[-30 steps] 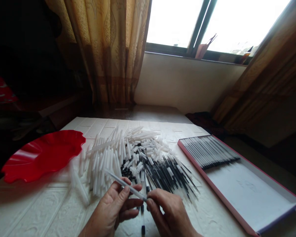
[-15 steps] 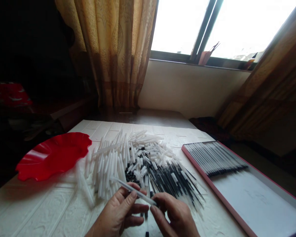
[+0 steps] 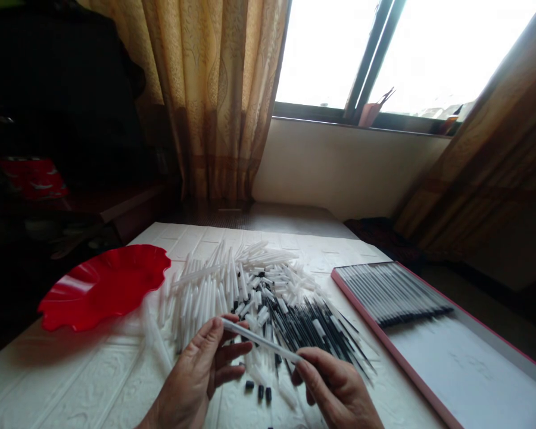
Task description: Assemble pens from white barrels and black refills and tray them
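Note:
A thin white pen tube (image 3: 259, 339) spans between my two hands near the table's front edge. My left hand (image 3: 196, 375) pinches its left end between thumb and fingertips, the other fingers loosely curled. My right hand (image 3: 335, 390) grips the right end with closed fingers. Just behind the hands lies a heap of white pen barrels (image 3: 205, 289), short white caps and black refills (image 3: 312, 328). A few small black tips (image 3: 259, 390) lie loose on the table under the tube.
A red wavy-edged plate (image 3: 102, 286) sits at the left. A pink-rimmed flat box (image 3: 469, 381) at the right holds a row of finished pens (image 3: 393, 289) at its far end. The white embossed table (image 3: 71, 381) ends before a curtain and window sill.
Both hands rose slightly with the tube and drew apart along it; the right hand slid rightwards to its end. The small black tips beneath are now uncovered.

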`<state>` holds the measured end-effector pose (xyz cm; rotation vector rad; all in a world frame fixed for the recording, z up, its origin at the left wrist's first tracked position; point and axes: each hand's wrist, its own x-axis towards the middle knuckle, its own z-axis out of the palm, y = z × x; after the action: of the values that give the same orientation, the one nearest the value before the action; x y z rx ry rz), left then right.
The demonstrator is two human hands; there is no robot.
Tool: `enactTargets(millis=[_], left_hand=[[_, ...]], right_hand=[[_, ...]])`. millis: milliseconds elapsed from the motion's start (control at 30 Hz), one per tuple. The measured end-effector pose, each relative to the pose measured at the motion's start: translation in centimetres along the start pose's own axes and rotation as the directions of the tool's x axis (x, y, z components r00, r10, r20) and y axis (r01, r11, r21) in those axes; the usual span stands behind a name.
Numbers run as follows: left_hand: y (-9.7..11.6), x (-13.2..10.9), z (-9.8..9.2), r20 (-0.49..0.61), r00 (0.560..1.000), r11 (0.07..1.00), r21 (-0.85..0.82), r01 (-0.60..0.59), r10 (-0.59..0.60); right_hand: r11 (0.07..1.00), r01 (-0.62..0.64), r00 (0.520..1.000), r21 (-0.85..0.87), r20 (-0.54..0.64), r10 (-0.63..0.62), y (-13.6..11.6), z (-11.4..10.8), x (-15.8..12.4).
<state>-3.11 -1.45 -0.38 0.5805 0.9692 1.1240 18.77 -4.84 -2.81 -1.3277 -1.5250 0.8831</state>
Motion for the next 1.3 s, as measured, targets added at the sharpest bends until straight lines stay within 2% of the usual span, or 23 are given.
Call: enactTargets(millis=[233, 367, 433, 500, 567, 600, 667, 733, 800, 867, 933, 1033, 1100, 1167, 1233, 1300], left_hand=[[0.6, -0.2, 0.3, -0.085, 0.995, 0.998, -0.016, -0.056, 0.054], [0.6, 0.4, 0.1, -0.080, 0.992, 0.995, 0.028, -0.092, 0.094], [0.1, 0.8, -0.2, -0.045, 0.994, 0.989, 0.115, -0.098, 0.104], [-0.8, 1.1, -0.5, 0.055, 0.997, 0.961, 0.270, -0.068, 0.055], [-1.8, 1.1, -0.9, 0.172, 0.985, 0.873, 0.479, -0.086, 0.003], [-2.4, 1.0, -1.1, 0.221, 0.975, 0.797, 0.583, -0.160, 0.034], [-3.1, 0.7, -1.5, 0.316, 0.932, 0.584, 0.728, -0.358, 0.178], [-3.3, 0.4, -1.6, 0.381, 0.869, 0.389, 0.784, -0.484, 0.314], [-2.9, 0.2, -1.6, 0.393, 0.856, 0.317, 0.809, -0.495, 0.336], [-2.0, 0.0, -1.3, 0.386, 0.865, 0.334, 0.808, -0.485, 0.321], [-1.1, -0.2, -0.9, 0.389, 0.866, 0.413, 0.765, -0.494, 0.316], [-0.8, -0.4, -0.3, 0.343, 0.895, 0.665, 0.602, -0.442, 0.284], [-1.1, -0.4, 0.1, 0.282, 0.934, 0.825, 0.456, -0.333, 0.222], [-1.7, -0.5, 0.3, 0.224, 0.965, 0.937, 0.287, -0.197, 0.134], [-2.2, -0.6, 0.4, 0.209, 0.978, 0.989, 0.138, -0.049, 0.019], [-2.4, -0.7, 0.3, 0.209, 0.974, 0.996, 0.040, 0.076, -0.083]], right_hand=[[1.000, -0.017, 1.000, 0.009, -0.017, 0.017, -0.3, -0.2, 0.1], [0.990, -0.069, 0.993, 0.123, -0.090, 0.081, -0.5, -1.1, 0.4], [0.971, -0.097, 0.978, 0.218, -0.160, 0.134, -0.4, -1.9, 0.7], [0.948, -0.109, 0.960, 0.300, -0.216, 0.179, -0.3, -2.7, 0.9], [0.930, -0.118, 0.940, 0.348, -0.264, 0.218, -0.3, -3.2, 1.1], [0.925, -0.120, 0.932, 0.361, -0.280, 0.231, -0.3, -3.3, 1.2], [0.920, -0.121, 0.925, 0.373, -0.294, 0.241, -0.5, -3.2, 1.3], [0.924, -0.120, 0.940, 0.363, -0.257, 0.223, -0.5, -2.8, 1.2], [0.935, -0.122, 0.963, 0.333, -0.189, 0.193, -0.5, -2.3, 1.2], [0.947, -0.126, 0.978, 0.294, -0.122, 0.168, -0.3, -1.6, 0.9], [0.967, -0.111, 0.990, 0.230, -0.057, 0.127, -0.1, -0.9, 0.6], [0.998, 0.044, 0.998, 0.043, 0.050, -0.047, 0.3, 0.6, 0.1], [0.980, 0.186, 0.978, -0.071, 0.106, -0.178, 0.5, 1.5, -0.1], [0.956, 0.271, 0.957, -0.114, 0.137, -0.255, 0.7, 2.3, -0.2], [0.946, 0.305, 0.943, -0.112, 0.176, -0.283, 0.9, 2.8, -0.2], [0.935, 0.329, 0.929, -0.130, 0.223, -0.296, 1.0, 3.1, -0.2]])
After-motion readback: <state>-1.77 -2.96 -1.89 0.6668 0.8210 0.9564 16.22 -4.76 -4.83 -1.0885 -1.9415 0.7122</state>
